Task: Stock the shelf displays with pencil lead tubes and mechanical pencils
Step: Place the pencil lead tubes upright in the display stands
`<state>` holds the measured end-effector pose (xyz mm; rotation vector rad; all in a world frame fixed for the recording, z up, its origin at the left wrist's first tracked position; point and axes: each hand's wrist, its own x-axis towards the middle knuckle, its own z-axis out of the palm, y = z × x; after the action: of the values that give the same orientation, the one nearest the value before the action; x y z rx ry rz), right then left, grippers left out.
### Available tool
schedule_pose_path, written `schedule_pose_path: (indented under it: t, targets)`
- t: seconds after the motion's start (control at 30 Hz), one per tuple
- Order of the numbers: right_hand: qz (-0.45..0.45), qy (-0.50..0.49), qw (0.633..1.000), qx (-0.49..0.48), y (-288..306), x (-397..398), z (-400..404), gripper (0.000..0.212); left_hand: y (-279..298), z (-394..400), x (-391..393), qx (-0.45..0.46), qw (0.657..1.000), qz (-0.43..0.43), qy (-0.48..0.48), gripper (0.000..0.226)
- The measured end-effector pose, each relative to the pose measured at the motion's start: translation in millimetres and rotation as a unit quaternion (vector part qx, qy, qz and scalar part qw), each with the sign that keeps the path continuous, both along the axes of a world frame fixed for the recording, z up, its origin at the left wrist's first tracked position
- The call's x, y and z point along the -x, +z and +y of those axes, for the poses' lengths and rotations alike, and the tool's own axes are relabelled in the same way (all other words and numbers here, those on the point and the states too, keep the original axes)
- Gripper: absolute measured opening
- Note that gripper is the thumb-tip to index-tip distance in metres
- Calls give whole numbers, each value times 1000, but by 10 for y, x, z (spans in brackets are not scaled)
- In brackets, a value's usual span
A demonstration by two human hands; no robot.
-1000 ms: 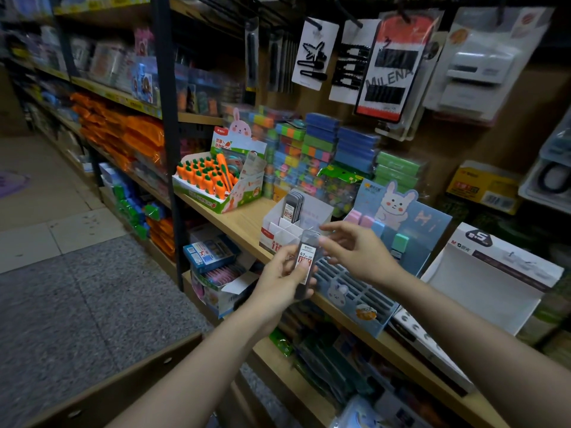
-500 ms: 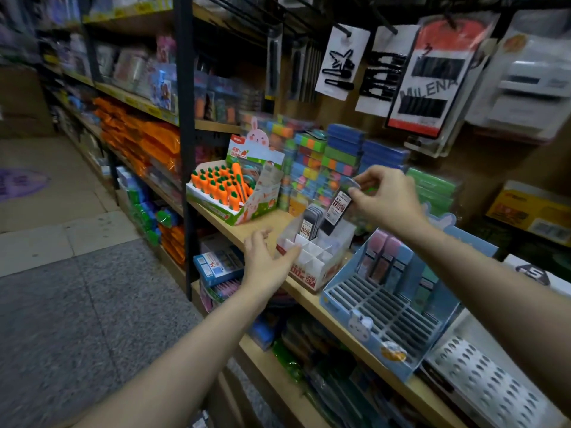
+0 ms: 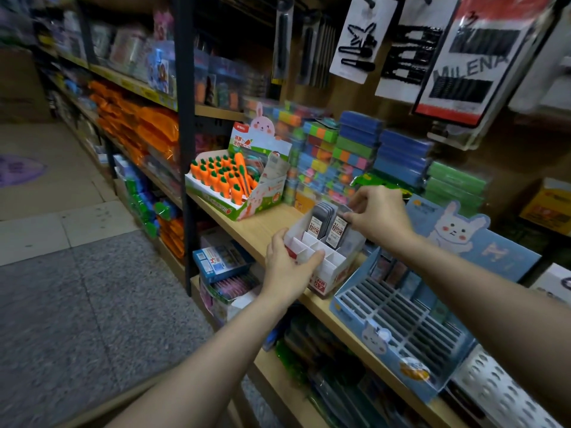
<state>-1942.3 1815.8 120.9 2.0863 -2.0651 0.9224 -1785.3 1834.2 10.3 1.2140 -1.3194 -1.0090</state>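
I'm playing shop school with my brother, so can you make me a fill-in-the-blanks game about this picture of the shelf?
1. The left hand holds the front of the white ____ box.
2. The right hand pinches a pencil lead ____ at the back of that box.
3. The orange erasers look like ____.
4. The blue display on the wooden shelf has a white ____ drawn on it.

Missing words: cardboard; tube; carrots; bunny

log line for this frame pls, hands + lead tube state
step: stocking lead tubes | left hand: grips white divider box front | right hand: pinches lead tube top, tube in back slot | shelf: wooden
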Motion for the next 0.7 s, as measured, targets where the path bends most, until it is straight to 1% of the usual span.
schedule_pose_path:
  t: [0.1,0.2,0.27,0.33,0.37,0.4,0.47,0.53,0.57,0.6,0.63,0.67,0.7]
  targets:
    - [46,0,999,-10,-50,-43,18,14,6,13,-1,-6,1000,11,-2,83]
    - [94,-20,995,-6,-83,-74,31,13,24,6,-4,-11,1000,27,-9,81]
    - [137,-26,990,-1,-93,-108,49,9,63,22,-2,-14,999,22,-21,87]
    - [134,-17,991,9,-86,-137,114,19,113,90,-21,-17,999,4,-26,94]
    - [117,-8,993,16,-77,-153,172,26,140,160,-54,-17,999,-2,-28,93]
    - [97,8,995,31,-73,-172,251,30,151,242,-108,-16,999,-2,-32,89]
    - [61,46,995,69,-105,-252,466,29,115,457,-289,-12,999,-5,-35,71]
    - [20,82,993,78,-190,-400,741,20,-16,729,-540,-16,999,-26,-31,39]
    - [-1,108,992,60,-243,-503,889,16,-124,898,-682,-25,999,-37,-22,27]
    - [-13,138,990,23,-301,-620,1036,13,-254,1075,-825,-38,998,-44,-8,22]
    - [-6,171,985,-39,-363,-751,1180,12,-394,1262,-965,-59,997,-47,8,18]
    - [24,207,971,-119,-424,-889,1315,12,-538,1450,-1099,-89,995,-43,22,14]
    - [69,243,945,-208,-498,-1038,1451,11,-689,1633,-1228,-124,991,-46,34,12]
